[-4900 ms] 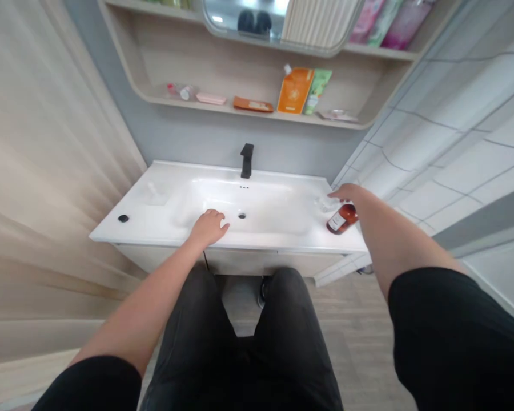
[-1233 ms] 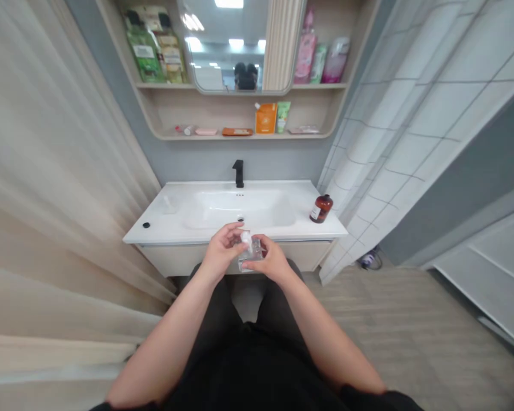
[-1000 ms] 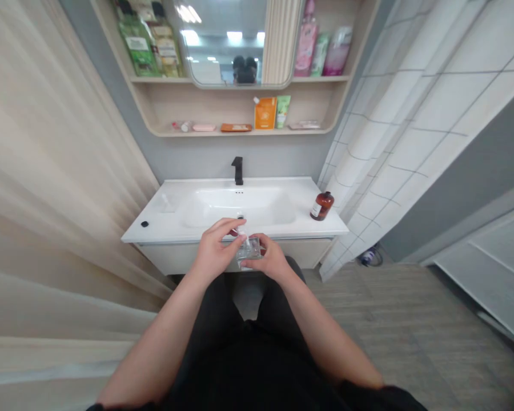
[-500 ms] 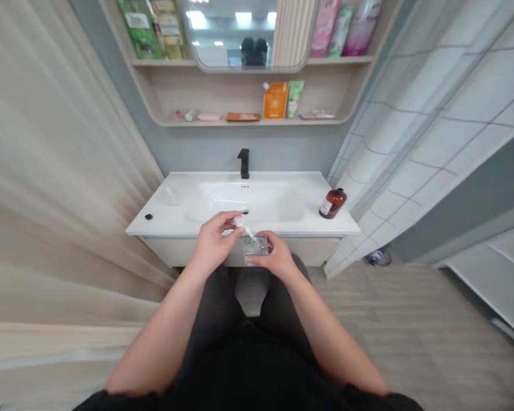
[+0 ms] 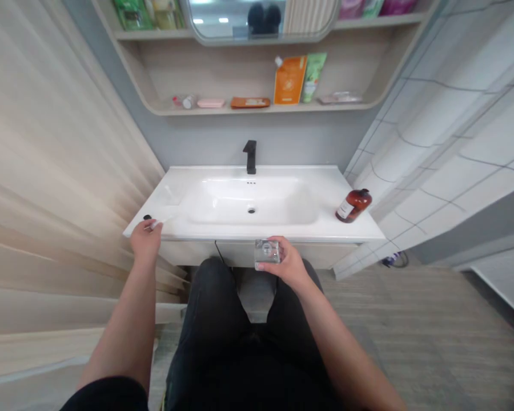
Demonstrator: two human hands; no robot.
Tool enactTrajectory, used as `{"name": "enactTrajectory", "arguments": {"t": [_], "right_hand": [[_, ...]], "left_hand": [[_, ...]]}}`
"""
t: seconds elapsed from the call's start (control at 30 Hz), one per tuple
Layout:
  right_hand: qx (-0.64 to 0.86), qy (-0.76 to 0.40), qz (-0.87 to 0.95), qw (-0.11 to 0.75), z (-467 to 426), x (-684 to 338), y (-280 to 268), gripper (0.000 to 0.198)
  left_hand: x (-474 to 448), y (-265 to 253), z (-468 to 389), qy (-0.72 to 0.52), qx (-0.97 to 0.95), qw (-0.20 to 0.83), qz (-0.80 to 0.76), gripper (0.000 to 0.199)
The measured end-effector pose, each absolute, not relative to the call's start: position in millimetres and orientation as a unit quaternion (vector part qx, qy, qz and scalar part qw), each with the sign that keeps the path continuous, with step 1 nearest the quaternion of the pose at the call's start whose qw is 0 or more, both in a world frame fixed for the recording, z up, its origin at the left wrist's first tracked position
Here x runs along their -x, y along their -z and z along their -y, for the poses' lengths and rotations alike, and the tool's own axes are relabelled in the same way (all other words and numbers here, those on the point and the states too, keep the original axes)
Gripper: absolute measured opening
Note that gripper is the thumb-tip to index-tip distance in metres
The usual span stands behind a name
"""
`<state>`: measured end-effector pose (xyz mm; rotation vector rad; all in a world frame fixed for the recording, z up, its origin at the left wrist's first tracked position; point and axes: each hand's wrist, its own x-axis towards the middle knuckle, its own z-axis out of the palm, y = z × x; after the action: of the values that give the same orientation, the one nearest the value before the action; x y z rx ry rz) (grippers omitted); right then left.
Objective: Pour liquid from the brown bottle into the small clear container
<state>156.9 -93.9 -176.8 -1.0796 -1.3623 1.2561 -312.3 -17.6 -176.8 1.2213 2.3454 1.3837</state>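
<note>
Over the left end of the white counter, my left hand [image 5: 146, 242] is closed on a small white pump head [image 5: 153, 225]; a faint pale tube seems to point right from it. A small black cap [image 5: 147, 217] lies just beyond those fingertips. My right hand [image 5: 288, 264] grips a clear, square glass bottle [image 5: 266, 252] from its right side, in front of the counter edge. The bottle's top faces up, and its round mouth shows. How much liquid is inside I cannot tell.
Behind my hands is a white sink [image 5: 257, 208] with a black faucet [image 5: 251, 157]. A brown bottle [image 5: 354, 205] stands on the counter's right end. The wall shelf [image 5: 223, 111] holds an orange pouch [image 5: 289, 80], a green tube [image 5: 314, 77] and smaller items. A curtain [image 5: 68, 171] hangs at left.
My left hand has drawn the white pump head away from the bottle's mouth and carried it left, near the black cap. My right hand still holds the bottle, slightly farther right in view.
</note>
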Motion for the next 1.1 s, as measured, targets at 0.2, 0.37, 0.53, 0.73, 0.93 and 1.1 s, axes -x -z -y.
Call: {"name": "enactTrajectory", "arguments": {"t": [0.2, 0.37, 0.53, 0.73, 0.93, 1.1], "right_hand": [[0.463, -0.501, 0.554, 0.478, 72, -160, 181, 0.083], [0.465, -0.501, 0.545, 0.486, 62, -166, 178, 0.084], [0.481, -0.469, 0.58, 0.461, 58, -167, 168, 0.083], [0.441, -0.45, 0.638, 0.442, 52, -156, 155, 0.084], [0.383, -0.432, 0.665, 0.474, 50, -138, 131, 0.086], [0.375, -0.41, 0.682, 0.475, 50, -146, 117, 0.091]], "left_hand": [[335, 190, -19, -0.352, -0.463, 0.004, -0.813, 0.027], [313, 187, -1, -0.392, -0.541, -0.086, -0.739, 0.031], [218, 164, 46, -0.498, -0.654, -0.051, -0.567, 0.036], [82, 161, 79, -0.419, -0.745, 0.306, -0.419, 0.102], [69, 150, 68, -0.491, -0.659, 0.383, -0.422, 0.08], [79, 129, 62, -0.523, -0.617, 0.442, -0.388, 0.078]]}}
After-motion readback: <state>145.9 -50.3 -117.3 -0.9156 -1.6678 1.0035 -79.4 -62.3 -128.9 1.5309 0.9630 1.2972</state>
